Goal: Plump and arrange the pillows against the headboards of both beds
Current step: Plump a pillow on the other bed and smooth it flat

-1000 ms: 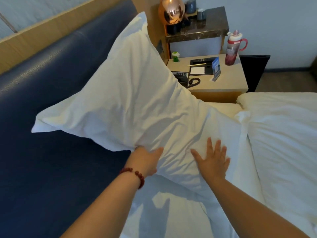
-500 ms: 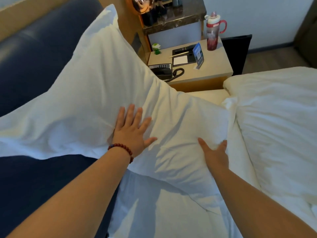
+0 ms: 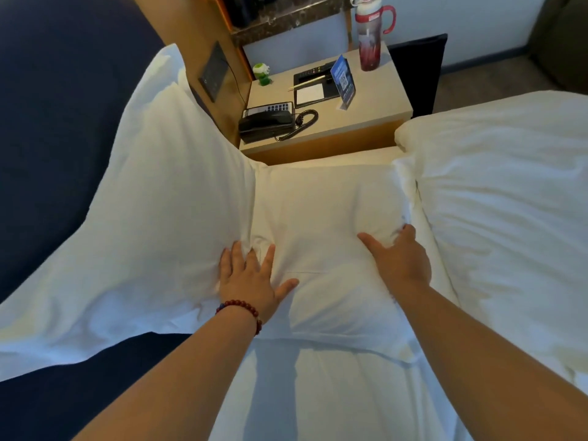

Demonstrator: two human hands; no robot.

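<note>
White pillow sits at the head edge of the bed, near the corner by the bedside bench. Its far half leans up on the navy headboard; the near half lies flat on the sheet, with a crease between. The duvet bunches along its other side, touching it.

Left hand is flat on the crease, fingers spread and released, pressing down. Right hand has its thumb out wide and its fingers bent into the pillow's edge next to the duvet, which looks like a loose grasp of the pillow.

Step in hand, my read: shaping the pillow and seating it on the headboard. To do it well:
- push the filling from the flat half up into the leaning half
- pull the gripped edge free of the duvet
- stand the whole pillow upright and square to the head edge, then smooth the crease
- keep the far corner from sliding toward the bench

Writing:
- blue card shows a QR code; its text is too small to read
- bottle print is illegible
- phone key labels are unreadable
- notepad looks blank
- no brand readable anywhere
</note>
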